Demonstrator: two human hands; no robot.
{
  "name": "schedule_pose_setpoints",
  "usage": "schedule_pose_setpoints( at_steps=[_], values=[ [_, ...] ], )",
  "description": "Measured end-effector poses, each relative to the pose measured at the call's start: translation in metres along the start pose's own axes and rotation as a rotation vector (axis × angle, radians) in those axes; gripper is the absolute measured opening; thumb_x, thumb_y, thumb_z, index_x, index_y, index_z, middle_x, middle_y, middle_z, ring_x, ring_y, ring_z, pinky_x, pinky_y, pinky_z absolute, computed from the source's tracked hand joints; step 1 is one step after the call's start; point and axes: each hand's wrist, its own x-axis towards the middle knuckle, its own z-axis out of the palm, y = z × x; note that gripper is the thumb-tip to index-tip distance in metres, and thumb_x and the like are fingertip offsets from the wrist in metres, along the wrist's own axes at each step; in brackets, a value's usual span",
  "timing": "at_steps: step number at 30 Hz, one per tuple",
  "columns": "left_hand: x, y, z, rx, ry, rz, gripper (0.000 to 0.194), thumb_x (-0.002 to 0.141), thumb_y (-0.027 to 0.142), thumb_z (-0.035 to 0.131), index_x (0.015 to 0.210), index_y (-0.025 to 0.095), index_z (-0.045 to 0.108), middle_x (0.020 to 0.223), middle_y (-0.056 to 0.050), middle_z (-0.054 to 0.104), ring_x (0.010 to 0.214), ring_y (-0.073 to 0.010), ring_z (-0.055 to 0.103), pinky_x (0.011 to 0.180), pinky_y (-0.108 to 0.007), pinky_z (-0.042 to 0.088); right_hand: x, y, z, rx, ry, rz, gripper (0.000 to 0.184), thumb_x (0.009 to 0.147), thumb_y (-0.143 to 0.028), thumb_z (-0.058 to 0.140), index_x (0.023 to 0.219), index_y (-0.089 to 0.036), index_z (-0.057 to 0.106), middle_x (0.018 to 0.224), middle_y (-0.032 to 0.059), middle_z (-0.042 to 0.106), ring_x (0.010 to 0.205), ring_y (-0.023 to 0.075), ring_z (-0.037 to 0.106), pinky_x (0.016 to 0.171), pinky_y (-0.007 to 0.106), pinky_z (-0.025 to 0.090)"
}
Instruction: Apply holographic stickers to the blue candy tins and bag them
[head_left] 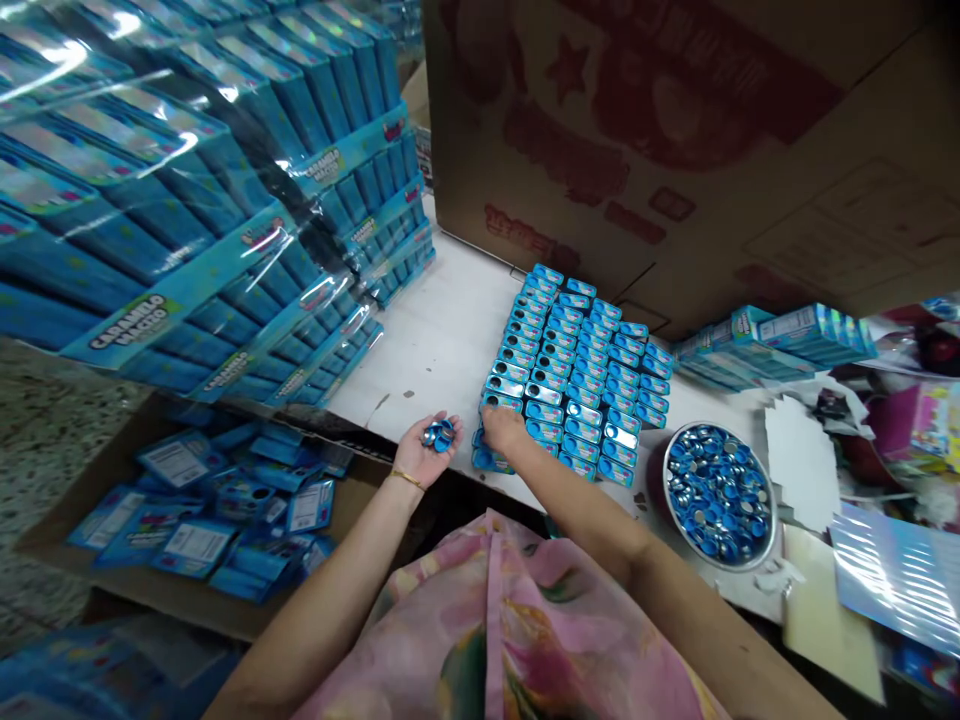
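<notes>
My left hand is palm up, its fingers cupped around several small round metal caps, blue and silver. My right hand reaches over the near left corner of the rows of small blue boxes. Its fingers are bent down and pressed together at a box there; what they pinch, if anything, is hidden. Some boxes on the left show a dark round hole, while others have a blue or silver round in that place. To the right stands a metal bowl full of the same round caps.
Plastic-wrapped stacks of blue display cartons rise on the left. Below them, an open cardboard box holds blue packets. A large brown carton stands behind the white table. More blue boxes and torn white card lie at right.
</notes>
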Motion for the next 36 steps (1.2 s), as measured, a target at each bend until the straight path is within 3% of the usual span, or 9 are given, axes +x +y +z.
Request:
schedule_pose_setpoints(
  at_steps=[4, 7, 13, 20, 23, 28, 33, 36],
  values=[
    [-0.001, -0.002, 0.009, 0.030, -0.030, -0.026, 0.016, 0.077, 0.013, 0.042, 0.075, 0.009, 0.058, 0.072, -0.010, 0.062, 0.066, -0.0167, 0.061, 0.051, -0.027, 0.051, -0.017, -0.006, 0.005, 0.150, 0.224, -0.212, 0.026, 0.081, -0.034, 0.047, 0.104, -0.025, 0.053, 0.097, 0.0026, 0.059, 0.087, 0.0159, 0.056, 0.068, 0.025, 0.040],
    [0.000, -0.005, 0.016, -0.011, -0.093, -0.044, 0.018, 0.078, 0.010, 0.040, 0.070, 0.009, 0.057, 0.062, -0.005, 0.059, 0.053, -0.0097, 0.056, 0.042, -0.018, 0.044, -0.016, -0.011, 0.007, 0.241, 0.288, -0.331, 0.025, 0.078, -0.030, 0.052, 0.102, -0.028, 0.057, 0.098, 0.0000, 0.057, 0.085, 0.0129, 0.055, 0.066, 0.021, 0.039],
    [0.007, -0.011, 0.014, 0.061, -0.073, -0.025, 0.018, 0.078, 0.014, 0.043, 0.073, 0.008, 0.059, 0.069, -0.009, 0.063, 0.068, -0.0172, 0.061, 0.063, -0.033, 0.053, -0.003, 0.002, 0.000, 0.416, 0.340, -0.268, 0.015, 0.076, -0.018, 0.054, 0.087, -0.019, 0.063, 0.082, 0.0014, 0.059, 0.078, 0.0113, 0.053, 0.070, 0.021, 0.038],
    [0.012, -0.016, 0.016, 0.107, -0.110, 0.017, 0.011, 0.073, 0.004, 0.050, 0.073, 0.010, 0.060, 0.073, -0.007, 0.063, 0.068, -0.0124, 0.061, 0.063, -0.025, 0.054, -0.002, 0.007, -0.003, 0.447, 0.451, -0.185, 0.012, 0.078, -0.020, 0.051, 0.082, -0.019, 0.063, 0.083, 0.0015, 0.061, 0.079, 0.0120, 0.054, 0.072, 0.021, 0.038],
    [0.012, -0.010, 0.014, 0.132, -0.062, 0.010, 0.012, 0.075, 0.004, 0.049, 0.074, 0.010, 0.059, 0.074, -0.009, 0.061, 0.073, -0.0152, 0.062, 0.061, -0.026, 0.054, -0.002, 0.017, -0.002, 0.420, 0.399, -0.132, 0.013, 0.077, -0.020, 0.052, 0.086, -0.019, 0.062, 0.083, 0.0007, 0.063, 0.078, 0.0121, 0.056, 0.071, 0.021, 0.039],
    [0.010, -0.001, 0.005, 0.074, -0.014, 0.032, 0.010, 0.076, 0.006, 0.049, 0.075, 0.010, 0.057, 0.077, -0.008, 0.060, 0.074, -0.0146, 0.062, 0.062, -0.025, 0.055, 0.002, 0.024, 0.002, 0.118, 0.230, -0.028, 0.017, 0.076, -0.015, 0.051, 0.090, -0.018, 0.059, 0.091, 0.0055, 0.064, 0.085, 0.0168, 0.058, 0.069, 0.024, 0.041],
    [0.011, -0.001, -0.003, 0.061, -0.022, 0.051, 0.010, 0.076, 0.006, 0.049, 0.074, 0.010, 0.058, 0.077, -0.009, 0.060, 0.074, -0.0153, 0.062, 0.063, -0.026, 0.056, 0.028, 0.017, -0.005, -0.051, 0.080, 0.102, 0.033, 0.072, -0.019, 0.057, 0.105, -0.014, 0.054, 0.098, 0.0139, 0.062, 0.089, 0.0237, 0.059, 0.069, 0.030, 0.044],
    [0.013, -0.002, -0.003, 0.040, -0.043, 0.065, 0.011, 0.076, 0.006, 0.049, 0.075, 0.010, 0.059, 0.077, -0.009, 0.061, 0.076, -0.0152, 0.062, 0.066, -0.027, 0.056, 0.040, 0.017, -0.010, -0.065, 0.038, 0.111, 0.038, 0.067, -0.020, 0.062, 0.103, -0.013, 0.055, 0.101, 0.0156, 0.060, 0.091, 0.0247, 0.058, 0.070, 0.031, 0.045]
  ],
)
